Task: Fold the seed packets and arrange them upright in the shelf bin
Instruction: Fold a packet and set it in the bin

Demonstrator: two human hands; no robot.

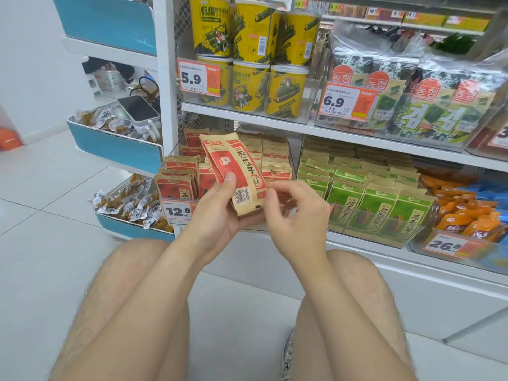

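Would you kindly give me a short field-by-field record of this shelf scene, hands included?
held item: red seed packet, tilted, barcode toward the camera
left hand: grips the packet from below, thumb on its front
right hand: fingers curled at the packet's lower right edge; grip unclear
shelf bin: red packets standing upright; price tag 12.8
alongside: green packets, upright

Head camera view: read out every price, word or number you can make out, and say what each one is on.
"5.9": canister tag, upper shelf.
"6.9", small "7.5" under it: seaweed tag.
"12.8": seed bin tag.
"26.8": snack tag, by the orange packs.
Lettering and barcode digits on the held seed packet in the left hand: too blurred to read reliably.
Other packaging print and far tags: too small or blurred.
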